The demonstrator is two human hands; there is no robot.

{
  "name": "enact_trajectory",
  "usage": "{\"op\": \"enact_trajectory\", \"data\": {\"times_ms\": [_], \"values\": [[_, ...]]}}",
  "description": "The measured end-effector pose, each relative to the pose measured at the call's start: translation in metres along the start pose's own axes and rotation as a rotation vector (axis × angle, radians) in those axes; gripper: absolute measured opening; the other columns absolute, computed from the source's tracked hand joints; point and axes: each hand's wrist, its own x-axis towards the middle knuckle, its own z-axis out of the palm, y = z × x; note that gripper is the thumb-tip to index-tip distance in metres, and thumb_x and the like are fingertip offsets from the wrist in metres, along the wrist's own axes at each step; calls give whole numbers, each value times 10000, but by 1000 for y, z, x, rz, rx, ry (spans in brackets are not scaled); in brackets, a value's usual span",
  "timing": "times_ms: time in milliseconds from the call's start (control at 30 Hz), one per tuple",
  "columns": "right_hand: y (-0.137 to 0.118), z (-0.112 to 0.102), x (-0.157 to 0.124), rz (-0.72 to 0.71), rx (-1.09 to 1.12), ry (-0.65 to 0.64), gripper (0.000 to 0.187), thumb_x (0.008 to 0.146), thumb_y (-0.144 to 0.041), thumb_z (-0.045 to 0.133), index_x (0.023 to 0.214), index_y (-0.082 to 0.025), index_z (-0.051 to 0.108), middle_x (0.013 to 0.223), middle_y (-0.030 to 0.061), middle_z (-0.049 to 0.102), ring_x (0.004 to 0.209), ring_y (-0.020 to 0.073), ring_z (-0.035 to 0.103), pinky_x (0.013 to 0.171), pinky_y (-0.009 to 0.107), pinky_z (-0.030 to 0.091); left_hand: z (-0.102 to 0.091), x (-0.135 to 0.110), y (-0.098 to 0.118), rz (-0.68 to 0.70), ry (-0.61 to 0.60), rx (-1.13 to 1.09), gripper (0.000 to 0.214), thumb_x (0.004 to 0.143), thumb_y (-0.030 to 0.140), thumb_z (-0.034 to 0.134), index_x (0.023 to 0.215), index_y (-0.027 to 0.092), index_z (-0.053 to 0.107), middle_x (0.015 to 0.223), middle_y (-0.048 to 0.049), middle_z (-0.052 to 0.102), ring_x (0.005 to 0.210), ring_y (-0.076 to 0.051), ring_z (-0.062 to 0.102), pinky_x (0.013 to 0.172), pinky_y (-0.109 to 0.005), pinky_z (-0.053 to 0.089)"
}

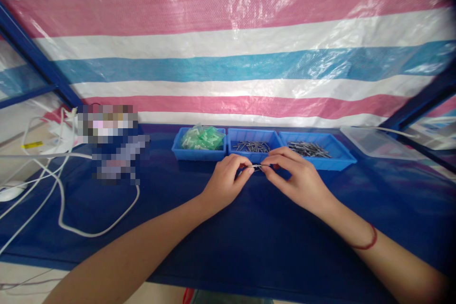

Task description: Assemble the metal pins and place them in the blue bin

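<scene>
Between the fingertips of my left hand and my right hand runs a thin metal pin, held roughly level just above the table. Each hand pinches one end with thumb and forefinger. Its exact kind is too small to make out. Right behind the hands stand blue bins. The middle bin contains loose metal pins, and the right bin holds darker metal pins. In the left bin lie green and clear plastic bags.
White cables loop over the left side of the blue table. Blurred-out items sit at the back left. A clear plastic lid or tray lies at the right. A striped sheet hangs behind, between blue frame posts.
</scene>
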Motion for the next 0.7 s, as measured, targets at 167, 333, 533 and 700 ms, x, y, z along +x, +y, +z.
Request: {"op": "enact_trajectory", "data": {"times_ms": [167,333,533,700], "values": [[32,-23,4,84,-302,125,142,868,-286,533,869,-201,646,911,73,616,859,215,616,803,349,479,0,-4,7,-45,-119,283,291,905,358,512,1166,239,562,1177,-55,588,1083,-245,517,878,-413,395],[76,-53,4,351,-706,179,185,805,-307,553,792,-160,665,799,108,600,739,240,583,665,349,423,1,-6,8,-24,-205,428,290,907,345,495,1162,259,601,1260,-46,537,1100,-253,493,827,-410,388],[82,-58,-2,573,-860,-40,328,844,-408,485,782,-161,692,801,153,612,675,254,564,572,349,306,0,-5,4,0,-230,432,237,930,313,460,1074,264,642,1166,-14,593,1043,-220,518,836,-391,369],[73,-47,2,483,-860,4,303,854,-415,487,852,-191,692,779,97,627,701,245,582,570,328,322,0,-6,3,15,-203,433,203,931,304,462,952,228,649,1102,-19,612,984,-204,533,810,-368,364]]}}
